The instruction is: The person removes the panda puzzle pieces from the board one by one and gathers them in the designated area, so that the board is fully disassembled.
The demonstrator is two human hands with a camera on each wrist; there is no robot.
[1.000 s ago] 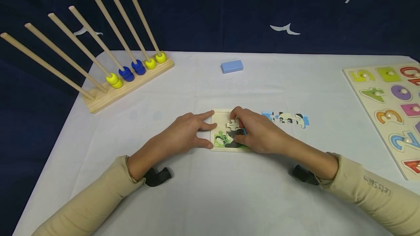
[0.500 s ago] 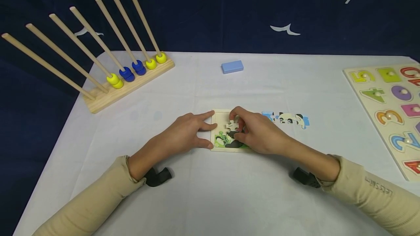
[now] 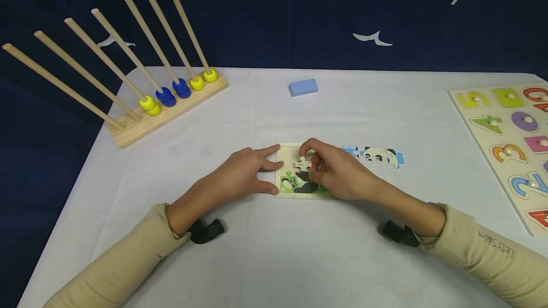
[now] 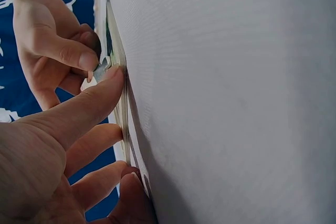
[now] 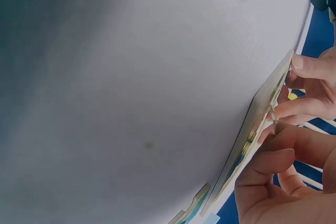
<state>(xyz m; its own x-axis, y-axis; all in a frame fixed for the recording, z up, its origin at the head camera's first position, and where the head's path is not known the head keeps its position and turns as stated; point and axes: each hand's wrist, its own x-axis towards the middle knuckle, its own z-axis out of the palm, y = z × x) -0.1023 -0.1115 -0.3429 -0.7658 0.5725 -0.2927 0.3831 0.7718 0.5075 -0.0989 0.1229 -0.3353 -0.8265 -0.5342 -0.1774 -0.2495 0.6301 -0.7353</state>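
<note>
Wood-rimmed, the puzzle tray (image 3: pixel 285 155) touches spread left fingers (image 3: pixel 270 165), while right fingers (image 3: pixel 311 145) pinch a piece (image 3: pixel 303 164), thumb (image 3: pixel 317 177) now farther forward.

Navy backdrop (image 3: pixel 291 18), probably curtain, with white bird-like shapes (image 3: pixel 371 37); white-covered table (image 3: pixel 274 260).

The puzzle tray (image 3: pixel 288 155) at my left fingertips (image 3: pixel 269 187) looks like smooth, matt wood, as does the abacus base (image 3: pixel 184 104) on the far left, its beads (image 3: pixel 166 97) more like glossy plastic. The table covering (image 3: pixel 265 260) is matt, faintly creased cloth; my sleeves (image 3: pixel 124 255) and the far backdrop (image 3: pixel 295 18) are dull cloth too.
</note>
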